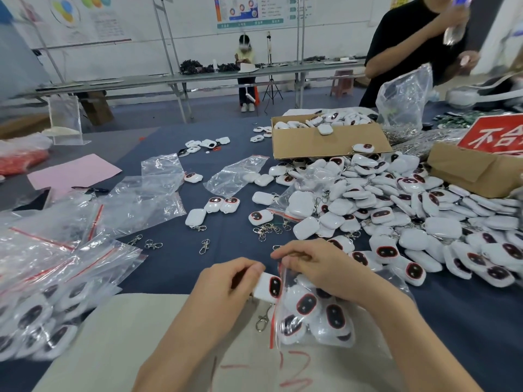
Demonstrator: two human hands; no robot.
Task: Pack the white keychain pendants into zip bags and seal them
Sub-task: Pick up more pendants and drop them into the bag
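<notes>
Red sign at rt edge reads "不合", the rest cut off by the frame. Red scrawl on the beige sheet, maybe "13", not legible; wall posters too blurred. Fingers of the left hand pinch a white pendant at the mouth of the zip bag, clasp dangling below. The right hand pinches the bag's red zip strip, above the part-filled bag on the counter. Loose pendant pile to the rt.

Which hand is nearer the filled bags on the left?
Left. The left hand, holding a pendant, is right of the filled bags; the right hand, pinching the zip bag, is farther right.
</notes>
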